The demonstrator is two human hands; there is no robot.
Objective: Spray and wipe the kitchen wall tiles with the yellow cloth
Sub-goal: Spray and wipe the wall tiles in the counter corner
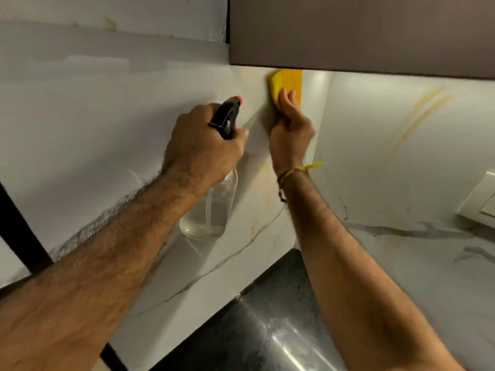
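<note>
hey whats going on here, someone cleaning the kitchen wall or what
Yes, a person is cleaning the marble-look wall tiles above a dark countertop. The right hand presses a yellow cloth against the tiles high up, just under the brown wall cabinet, near the corner. The left hand grips a clear spray bottle by its black trigger head, nozzle aimed at the wall beside the cloth. Yellowish streaks still show on the tiles lower down and to the right.

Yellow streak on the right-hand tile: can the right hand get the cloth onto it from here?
Probably yes. The right hand presses the cloth near the corner, and bare tile lies between it and the streak.
</note>
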